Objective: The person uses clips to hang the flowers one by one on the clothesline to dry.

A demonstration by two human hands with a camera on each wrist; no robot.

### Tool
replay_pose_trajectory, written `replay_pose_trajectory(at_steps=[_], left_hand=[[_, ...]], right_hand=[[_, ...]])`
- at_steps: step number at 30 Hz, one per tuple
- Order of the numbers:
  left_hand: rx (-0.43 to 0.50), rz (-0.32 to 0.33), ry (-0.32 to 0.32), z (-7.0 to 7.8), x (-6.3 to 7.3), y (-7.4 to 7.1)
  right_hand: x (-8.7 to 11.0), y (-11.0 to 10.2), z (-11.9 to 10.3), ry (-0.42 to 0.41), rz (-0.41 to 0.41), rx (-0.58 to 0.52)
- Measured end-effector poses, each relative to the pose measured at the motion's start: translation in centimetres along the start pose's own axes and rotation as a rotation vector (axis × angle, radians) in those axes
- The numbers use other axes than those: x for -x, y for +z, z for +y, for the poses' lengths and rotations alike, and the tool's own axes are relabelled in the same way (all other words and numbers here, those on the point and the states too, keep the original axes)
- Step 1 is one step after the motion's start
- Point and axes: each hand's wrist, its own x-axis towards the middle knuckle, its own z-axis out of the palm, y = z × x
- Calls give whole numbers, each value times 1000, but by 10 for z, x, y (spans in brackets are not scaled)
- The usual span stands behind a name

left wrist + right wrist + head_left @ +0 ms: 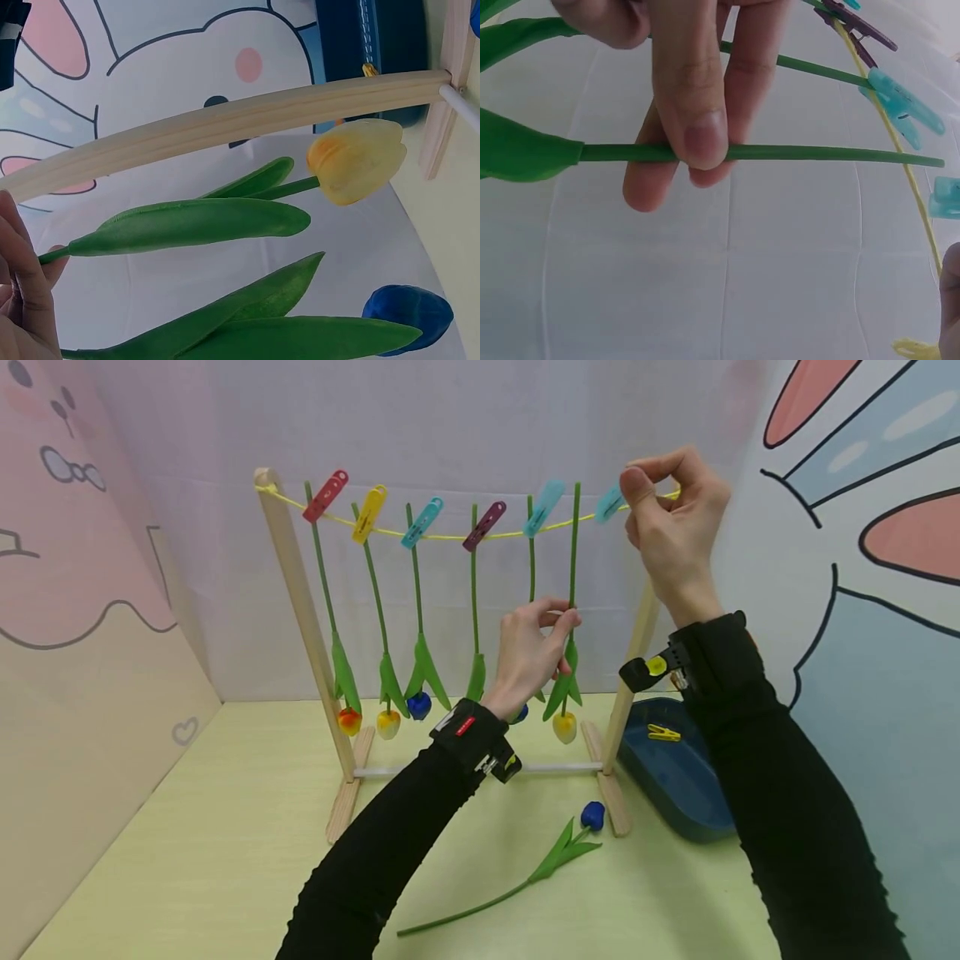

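My left hand (528, 647) pinches the green stem of an artificial tulip (565, 727) with a pale yellow bloom, held upside down. The upper stem crosses the yellow string (555, 526), with its tip above it. Up at the right, my right hand (678, 518) holds a light blue clothespin (610, 504) by one end, its jaws pointing left toward the stem and apart from it. In the right wrist view that clothespin (946, 198) is partly cut off by the frame edge. A blue tulip (409, 319) hangs beside the yellow one.
Several tulips hang bloom-down from clothespins (369, 514) on the string, tied to a wooden frame (300, 602). Another blue tulip (592, 816) lies on the table (225, 860). A dark blue basin (705, 810) at the right holds a yellow clothespin (663, 732).
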Motion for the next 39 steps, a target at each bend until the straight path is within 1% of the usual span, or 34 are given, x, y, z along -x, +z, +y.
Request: replay_pose_trajectory(at_steps=[5, 9, 13, 16, 20, 23, 25, 35, 39], left_hand=[[-1, 3, 9, -1, 0, 1], [2, 5, 9, -1, 0, 1], [5, 6, 2, -1, 0, 1], [-1, 10, 0, -1, -1, 1], [-8, 15, 3, 0, -1, 1], [-7, 13, 2, 0, -1, 1], [-6, 12, 0, 1, -1, 2], [-20, 13, 12, 0, -2, 1], [-18, 8, 7, 0, -2, 1]], right_hand=[[-2, 3, 1, 1, 9, 0], [-3, 7, 0, 15, 36, 0], [-4, 11, -3, 57, 78, -5], [-5, 12, -4, 89, 92, 3], [-7, 13, -5, 163, 101, -3], [-8, 13, -5, 233, 111, -32], [-8, 14, -5, 262, 114, -35], [-8, 16, -7, 304, 107, 10], [-10, 16, -8, 322, 100, 6]])
